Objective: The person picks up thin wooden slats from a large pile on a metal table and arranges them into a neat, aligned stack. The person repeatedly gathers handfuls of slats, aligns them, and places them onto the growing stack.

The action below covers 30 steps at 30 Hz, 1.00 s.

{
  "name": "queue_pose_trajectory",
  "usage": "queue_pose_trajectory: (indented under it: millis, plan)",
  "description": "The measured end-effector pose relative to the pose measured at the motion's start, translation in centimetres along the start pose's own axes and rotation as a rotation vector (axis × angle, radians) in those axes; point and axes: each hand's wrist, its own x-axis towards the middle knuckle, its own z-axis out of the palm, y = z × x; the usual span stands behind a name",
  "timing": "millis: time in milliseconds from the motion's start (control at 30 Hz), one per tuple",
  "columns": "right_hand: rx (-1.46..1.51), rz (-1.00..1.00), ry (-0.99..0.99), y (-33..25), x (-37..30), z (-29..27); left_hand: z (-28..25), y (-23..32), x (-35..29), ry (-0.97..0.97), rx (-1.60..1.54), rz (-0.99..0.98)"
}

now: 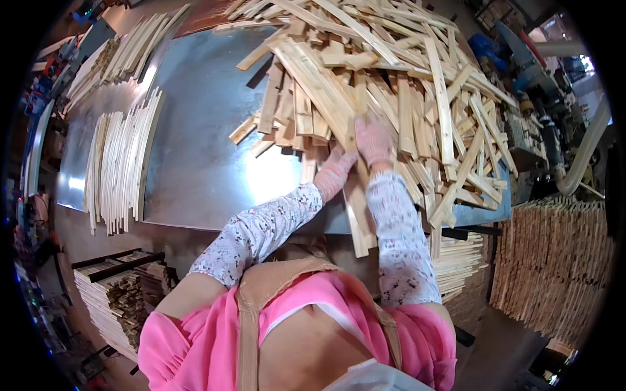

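My hands wear pink knitted gloves and are close together at the near edge of a heap of pale wooden strips. A wide wooden board point(313, 81) slants across the heap, its near end between my hands. My left hand point(336, 173) is closed round the left edge of that end. My right hand point(373, 139) is just right of it and farther forward, fingers together and closed on the board's right side; its fingertips are partly blurred. Under my hands, another wooden strip point(357, 215) juts past the table's near edge.
The metal-topped table point(202, 130) carries the loose heap point(417, 78) at centre and right. Straight strips point(124, 163) lie side by side on its left, with more strips point(127, 49) beyond. Stacked wood stands below at left point(107, 293) and right point(554, 260). Machinery point(541, 124) stands at right.
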Motion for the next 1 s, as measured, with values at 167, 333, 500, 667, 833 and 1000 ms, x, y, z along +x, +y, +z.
queue_pose_trajectory:
  millis: [167, 333, 500, 667, 833, 1000]
  plan:
    - [0.161, -0.396, 0.193, -7.0, -11.9, 6.2, -8.3, 3.3, -5.5, 0.026, -0.354, 0.064]
    - [0.745, -0.186, 0.038, -21.1, -19.2, 10.4, -23.2, 5.9, -11.1, 0.022, -0.518, -0.081]
    - [0.855, -0.003, 0.002, -25.0, -14.0, 19.7, -38.0, 4.1, -11.7, -0.205, -0.804, -0.458]
    - [1.028, 0.575, -0.493, -29.3, -11.4, 24.3, -45.1, 2.4, -12.5, -0.147, -0.775, -0.443]
    - [0.925, 0.292, -0.498, -36.6, -13.9, 30.0, -48.0, 0.4, -13.5, 0.115, -0.689, -0.337]
    - [0.74, 0.28, -0.301, -42.9, -17.0, 32.7, -51.1, 5.5, -15.1, 0.293, -0.154, -0.229]
